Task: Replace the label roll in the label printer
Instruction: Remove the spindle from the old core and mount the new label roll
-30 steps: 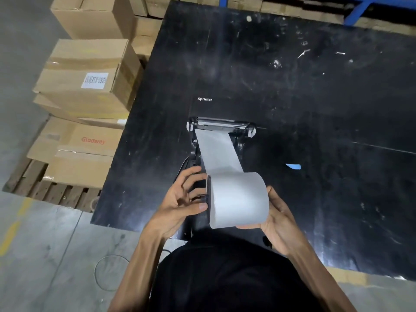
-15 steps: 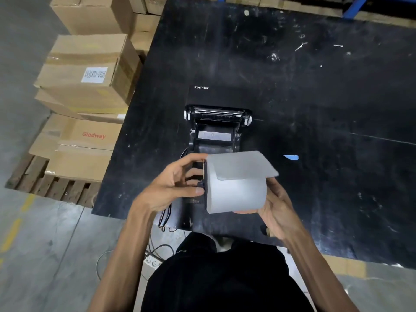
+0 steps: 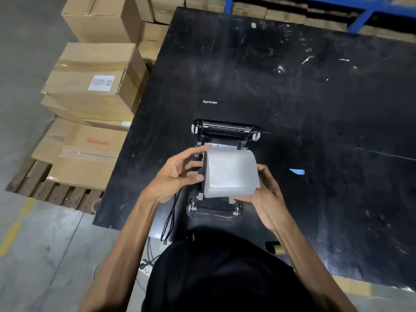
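A black label printer [image 3: 225, 131] lies on the black table [image 3: 292, 97] with its lid open, "Xprinter" printed on the lid. Above its open bay I hold a white label roll [image 3: 229, 174] between both hands. My left hand [image 3: 177, 174] presses fingers and thumb against the roll's left end. My right hand [image 3: 267, 194] cups the roll's right end and underside. The roll's loose end is folded back over its top. Part of the printer's bay is hidden under the roll.
Cardboard boxes [image 3: 94, 82] are stacked on a wooden pallet [image 3: 45, 188] left of the table. A small blue scrap [image 3: 297, 171] lies on the table right of the printer. Black cables [image 3: 168, 221] hang off the table's near edge. A cardboard tube [image 3: 278, 248] rests near my right forearm.
The paper strip that ran from the roll to the printer's front roller has come free and now lies folded over the roll. The roll has moved slightly forward over the bay.
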A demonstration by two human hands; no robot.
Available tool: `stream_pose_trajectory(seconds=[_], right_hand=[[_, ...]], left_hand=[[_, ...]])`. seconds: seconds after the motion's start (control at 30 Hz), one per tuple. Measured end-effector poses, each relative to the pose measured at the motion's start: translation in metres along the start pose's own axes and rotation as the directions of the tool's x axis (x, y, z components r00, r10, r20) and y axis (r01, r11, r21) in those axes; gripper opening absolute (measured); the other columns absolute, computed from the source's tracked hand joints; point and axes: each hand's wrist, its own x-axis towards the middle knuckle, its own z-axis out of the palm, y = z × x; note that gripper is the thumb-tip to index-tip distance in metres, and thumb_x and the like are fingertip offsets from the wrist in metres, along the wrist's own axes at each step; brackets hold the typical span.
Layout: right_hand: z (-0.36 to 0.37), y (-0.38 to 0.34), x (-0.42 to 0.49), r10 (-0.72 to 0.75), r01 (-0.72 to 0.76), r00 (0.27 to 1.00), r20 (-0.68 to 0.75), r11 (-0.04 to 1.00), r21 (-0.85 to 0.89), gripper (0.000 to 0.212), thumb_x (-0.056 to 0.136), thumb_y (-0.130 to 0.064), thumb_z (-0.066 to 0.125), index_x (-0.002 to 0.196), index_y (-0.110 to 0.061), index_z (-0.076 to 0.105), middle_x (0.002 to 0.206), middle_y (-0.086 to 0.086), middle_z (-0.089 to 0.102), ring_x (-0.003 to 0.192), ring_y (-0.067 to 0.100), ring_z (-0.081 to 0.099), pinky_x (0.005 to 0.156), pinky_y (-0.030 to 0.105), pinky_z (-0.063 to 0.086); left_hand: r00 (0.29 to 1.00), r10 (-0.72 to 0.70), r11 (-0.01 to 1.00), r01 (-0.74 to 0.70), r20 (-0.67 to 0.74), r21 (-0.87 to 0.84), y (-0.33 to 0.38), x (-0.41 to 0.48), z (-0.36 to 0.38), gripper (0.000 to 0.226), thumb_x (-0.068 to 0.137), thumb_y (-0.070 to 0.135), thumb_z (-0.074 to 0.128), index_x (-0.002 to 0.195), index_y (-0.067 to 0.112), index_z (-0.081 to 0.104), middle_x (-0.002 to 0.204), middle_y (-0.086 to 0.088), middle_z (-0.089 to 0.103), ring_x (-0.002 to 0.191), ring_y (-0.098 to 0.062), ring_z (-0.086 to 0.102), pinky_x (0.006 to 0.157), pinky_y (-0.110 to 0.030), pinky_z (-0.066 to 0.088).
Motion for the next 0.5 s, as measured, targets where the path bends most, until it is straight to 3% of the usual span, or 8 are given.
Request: stream_pose_trajectory(seconds=[0.13,0.27,0.33,0.5], right_hand=[[0.002,0.001,0.009,0.036,-0.035,0.999,-0.016,0.999,0.032,0.02,0.107,-0.003,0.039,0.112,-0.011,0.057,0.12,0.005,0.067,0.11,0.03,0.066,0.081,0.062,0.058],[0.004,-0.006,0.018,0.014,-0.015,1.0,0.012,0.996,0.083,0.022,0.107,-0.004,0.04,0.116,-0.013,0.058,0.125,0.007,0.064,0.113,0.031,0.064,0.083,0.061,0.057],[0.004,-0.012,0.022,-0.001,0.0,1.0,0.024,0.998,0.063,0.025,0.109,-0.001,0.036,0.118,-0.012,0.056,0.123,0.007,0.064,0.111,0.031,0.064,0.085,0.061,0.056],[0.01,-0.028,0.025,-0.096,0.095,0.995,0.015,0.995,0.028,0.026,0.108,0.003,0.036,0.114,-0.013,0.056,0.117,0.005,0.064,0.104,0.023,0.064,0.082,0.057,0.058]], left_hand=[[0.99,0.029,0.995,-0.043,-0.139,-0.094,-0.007,0.006,-0.002,0.051,0.08,-0.009,0.075,0.121,0.012,0.052,0.135,-0.002,0.066,0.113,-0.019,0.065,0.093,-0.027,0.054],[0.973,0.132,0.988,-0.145,-0.189,-0.056,-0.001,0.013,-0.001,0.033,0.082,-0.003,0.077,0.107,0.009,0.06,0.141,-0.002,0.065,0.124,-0.02,0.064,0.098,-0.024,0.051],[0.967,0.182,0.98,-0.193,-0.178,-0.044,0.005,0.016,-0.002,0.027,0.084,-0.011,0.073,0.106,0.001,0.062,0.143,-0.002,0.063,0.134,-0.02,0.058,0.101,-0.023,0.049],[0.949,0.272,0.961,-0.275,-0.161,0.002,0.031,0.02,-0.002,0.028,0.083,-0.018,0.07,0.103,0.002,0.068,0.141,0.001,0.065,0.14,-0.02,0.052,0.108,-0.028,0.048]])
